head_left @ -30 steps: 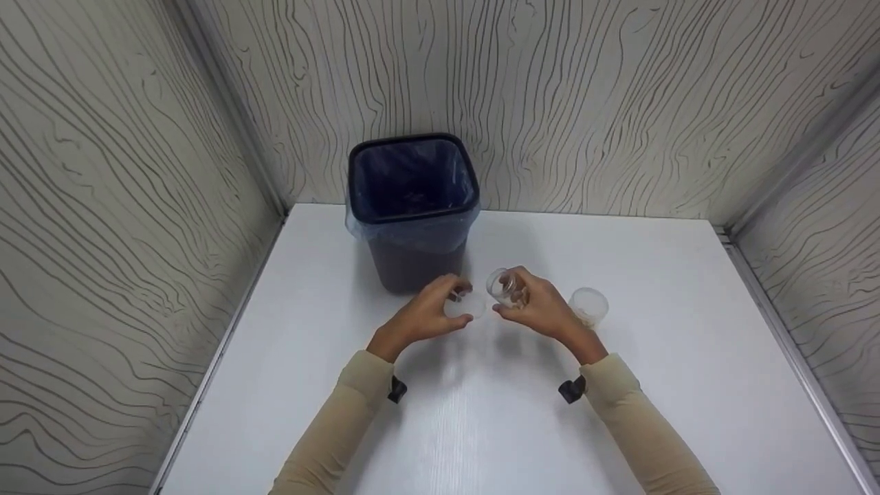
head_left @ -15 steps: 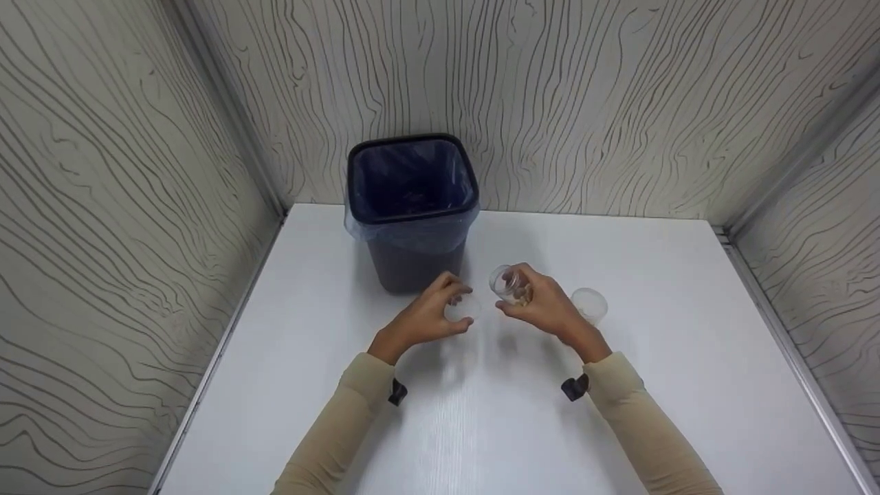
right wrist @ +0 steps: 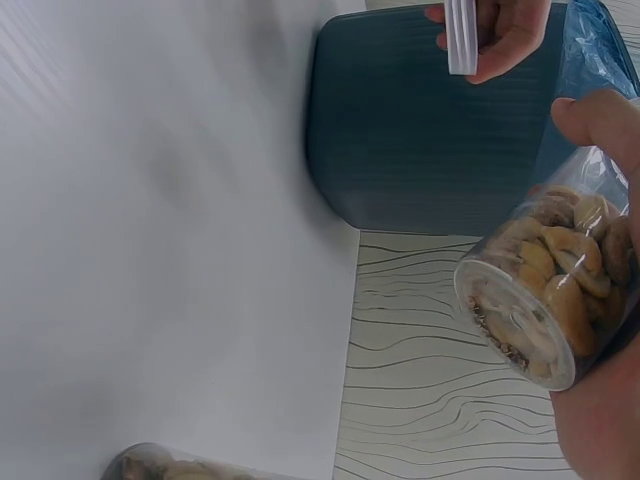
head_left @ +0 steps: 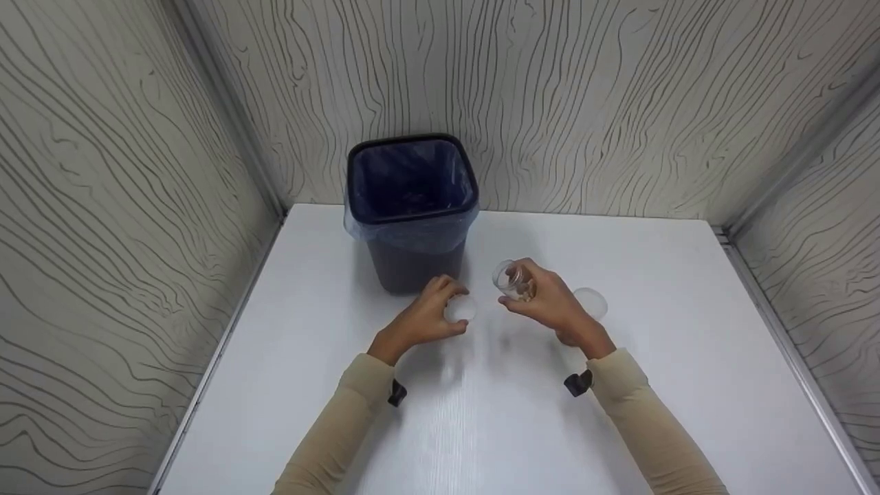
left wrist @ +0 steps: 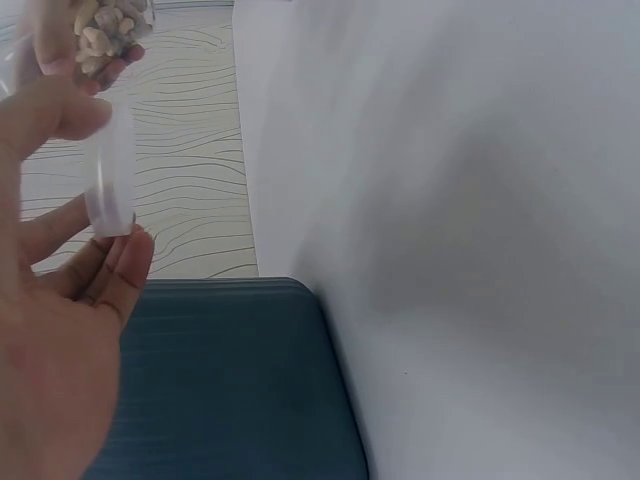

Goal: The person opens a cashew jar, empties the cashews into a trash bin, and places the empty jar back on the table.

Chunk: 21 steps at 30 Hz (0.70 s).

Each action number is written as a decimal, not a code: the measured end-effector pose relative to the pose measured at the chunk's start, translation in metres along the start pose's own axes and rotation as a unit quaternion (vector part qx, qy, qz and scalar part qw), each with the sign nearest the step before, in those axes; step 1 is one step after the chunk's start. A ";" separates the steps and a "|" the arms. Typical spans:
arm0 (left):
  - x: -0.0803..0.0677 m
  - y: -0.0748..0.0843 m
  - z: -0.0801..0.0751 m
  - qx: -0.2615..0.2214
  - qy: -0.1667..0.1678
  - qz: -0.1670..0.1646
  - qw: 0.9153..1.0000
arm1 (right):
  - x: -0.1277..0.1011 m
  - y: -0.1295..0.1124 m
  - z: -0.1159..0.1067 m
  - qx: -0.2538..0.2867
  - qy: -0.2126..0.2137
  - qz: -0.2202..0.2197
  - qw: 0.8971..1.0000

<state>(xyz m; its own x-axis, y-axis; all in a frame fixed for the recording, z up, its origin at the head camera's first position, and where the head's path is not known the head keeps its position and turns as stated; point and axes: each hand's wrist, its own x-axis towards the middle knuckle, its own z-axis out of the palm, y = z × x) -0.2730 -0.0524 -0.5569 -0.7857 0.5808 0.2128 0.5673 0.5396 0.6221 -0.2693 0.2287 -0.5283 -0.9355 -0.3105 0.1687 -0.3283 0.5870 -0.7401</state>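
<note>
A round, translucent white lid [head_left: 460,309] is pinched at its edges between the thumb and fingers of my left hand [head_left: 427,314]. In the left wrist view the lid [left wrist: 111,180] appears edge-on. My right hand [head_left: 548,302] grips a clear jar [head_left: 507,276], uncovered and tilted with its mouth up and to the left. Tan and brown nut-like pieces [right wrist: 575,255] fill its lower part. Lid and jar are apart, both held above the table. Behind the right wrist stands a second jar with a whitish lid [head_left: 592,304], its body mostly hidden.
A grey bin [head_left: 416,265] with a black rim and blue liner stands just beyond my left hand, near the back wall. The white table [head_left: 440,440] extends toward me. Wood-patterned panels [head_left: 550,103] enclose its back and sides.
My right hand has moved slightly up and right with the jar, widening the gap to the lid. The lid has shifted a little left and turned more toward the head camera.
</note>
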 end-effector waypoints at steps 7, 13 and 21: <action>0.000 -0.003 0.001 0.014 -0.004 0.008 1.000 | 0.004 -0.001 -0.006 -0.036 0.013 -0.041 0.998; 0.000 -0.004 0.002 0.015 -0.015 0.002 1.000 | 0.007 -0.006 -0.013 -0.028 0.010 -0.034 0.999; -0.001 -0.004 0.003 0.002 -0.030 -0.019 0.999 | 0.011 -0.007 -0.019 -0.029 0.014 -0.041 0.999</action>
<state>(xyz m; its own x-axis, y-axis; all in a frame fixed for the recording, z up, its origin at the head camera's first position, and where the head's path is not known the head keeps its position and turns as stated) -0.2740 -0.0528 -0.5620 -0.7907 0.5949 0.1442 0.5388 0.5645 0.6253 -0.2801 0.2352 -0.5094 -0.9079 -0.3394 0.2462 -0.4108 0.6022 -0.6845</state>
